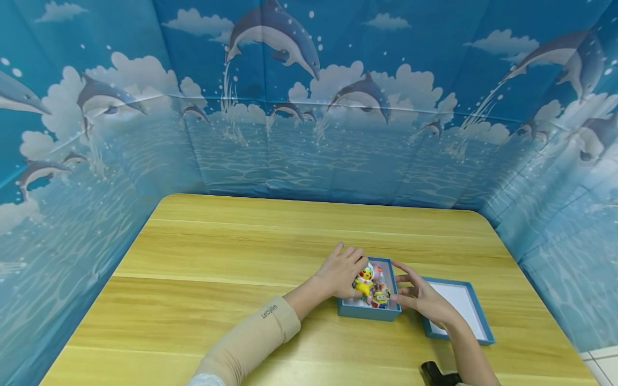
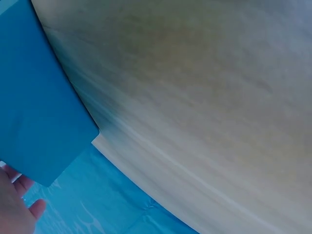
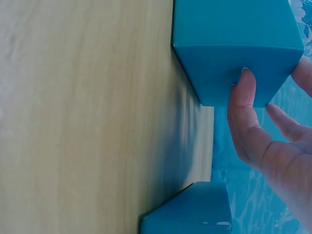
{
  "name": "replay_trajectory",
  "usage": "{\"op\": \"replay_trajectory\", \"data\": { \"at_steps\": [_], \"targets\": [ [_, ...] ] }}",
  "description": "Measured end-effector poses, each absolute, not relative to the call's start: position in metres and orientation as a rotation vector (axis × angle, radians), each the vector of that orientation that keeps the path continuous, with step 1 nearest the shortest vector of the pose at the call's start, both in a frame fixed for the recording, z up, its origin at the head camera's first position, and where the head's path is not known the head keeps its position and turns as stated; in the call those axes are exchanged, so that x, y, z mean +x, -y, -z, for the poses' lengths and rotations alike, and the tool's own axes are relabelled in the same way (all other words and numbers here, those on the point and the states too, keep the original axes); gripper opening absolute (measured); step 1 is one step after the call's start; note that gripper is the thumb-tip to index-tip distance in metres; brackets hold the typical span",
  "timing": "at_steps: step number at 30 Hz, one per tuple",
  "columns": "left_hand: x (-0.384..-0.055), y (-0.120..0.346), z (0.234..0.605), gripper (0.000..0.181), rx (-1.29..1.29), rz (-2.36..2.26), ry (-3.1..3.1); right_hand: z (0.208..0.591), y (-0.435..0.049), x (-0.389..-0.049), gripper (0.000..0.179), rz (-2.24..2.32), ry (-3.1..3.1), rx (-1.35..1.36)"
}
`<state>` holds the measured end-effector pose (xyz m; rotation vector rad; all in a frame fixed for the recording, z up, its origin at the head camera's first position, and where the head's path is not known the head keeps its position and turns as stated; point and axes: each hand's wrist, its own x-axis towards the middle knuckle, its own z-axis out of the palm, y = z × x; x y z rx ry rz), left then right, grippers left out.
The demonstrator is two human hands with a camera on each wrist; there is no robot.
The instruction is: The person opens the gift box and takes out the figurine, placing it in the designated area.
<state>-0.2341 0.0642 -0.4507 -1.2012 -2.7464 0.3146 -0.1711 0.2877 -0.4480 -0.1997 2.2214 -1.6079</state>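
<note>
A blue box [image 1: 369,312] stands on the table, filled with small toy figures. Among them are a yellow Pikachu figure [image 1: 365,284] with a white cap and a Minion figure [image 1: 380,298]. My left hand [image 1: 343,273] reaches over the left rim, thumb and index finger around the Pikachu figure; part of their contact is hidden. At the right wall of the box, my right hand [image 1: 422,297] holds on, thumb and index at the upper corners. In the right wrist view, bent fingers [image 3: 243,97] press against the box's side [image 3: 239,68].
To the right lies the blue box lid [image 1: 461,303], white inside up, close beside the right hand. A black object [image 1: 436,373] shows at the right wrist. The wooden table [image 1: 217,257] reaches back to a dolphin-printed curtain [image 1: 289,155].
</note>
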Motion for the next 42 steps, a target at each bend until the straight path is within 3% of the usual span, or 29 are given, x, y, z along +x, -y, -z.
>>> {"op": "replay_trajectory", "data": {
  "at_steps": [24,42],
  "targets": [
    [-0.232,-0.059,0.437,0.076,-1.171,-0.230,2.612,0.447,-0.286,-0.170,0.079,1.625,-2.206,-0.183],
    [-0.243,-0.023,0.419,0.073,-1.063,-0.105,2.638,0.450,-0.287,-0.171,0.078,1.610,-2.206,-0.179]
  ]
}}
